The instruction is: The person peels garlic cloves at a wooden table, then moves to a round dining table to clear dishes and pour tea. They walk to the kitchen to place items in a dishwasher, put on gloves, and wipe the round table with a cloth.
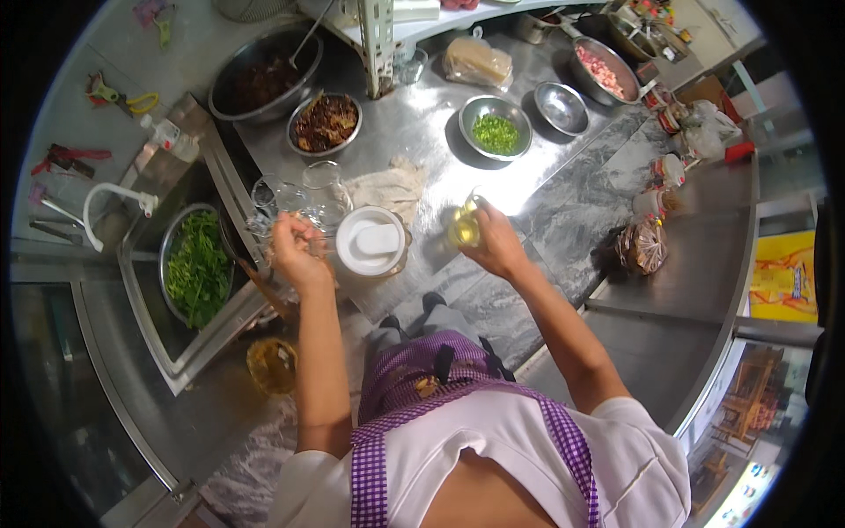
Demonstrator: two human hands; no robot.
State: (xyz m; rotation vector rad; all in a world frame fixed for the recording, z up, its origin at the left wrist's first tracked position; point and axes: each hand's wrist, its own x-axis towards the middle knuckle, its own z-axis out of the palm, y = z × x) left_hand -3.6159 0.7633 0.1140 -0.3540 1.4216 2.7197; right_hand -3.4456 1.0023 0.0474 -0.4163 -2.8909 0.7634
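My right hand (pixel 492 241) is closed around a small clear glass vessel (pixel 463 230) with yellow liquid in it, above the steel counter's front edge. My left hand (pixel 300 251) has its fingers curled among clear glassware; blur hides whether they grip a piece. Just beyond it, several clear glass cups (pixel 323 175) stand together on the counter. Between my hands is a round container with a white lid (pixel 370 241) and a raised handle bar. A crumpled beige cloth (pixel 389 188) lies behind that container.
On the counter are a bowl of chopped greens (pixel 495 134), an empty steel bowl (pixel 561 109), a bowl of dark cooked food (pixel 325 123) and a bagged pale block (pixel 478 63). A sink (pixel 142 310) at left holds leafy greens (pixel 198 264). A perforated post (pixel 377 49) rises at the back.
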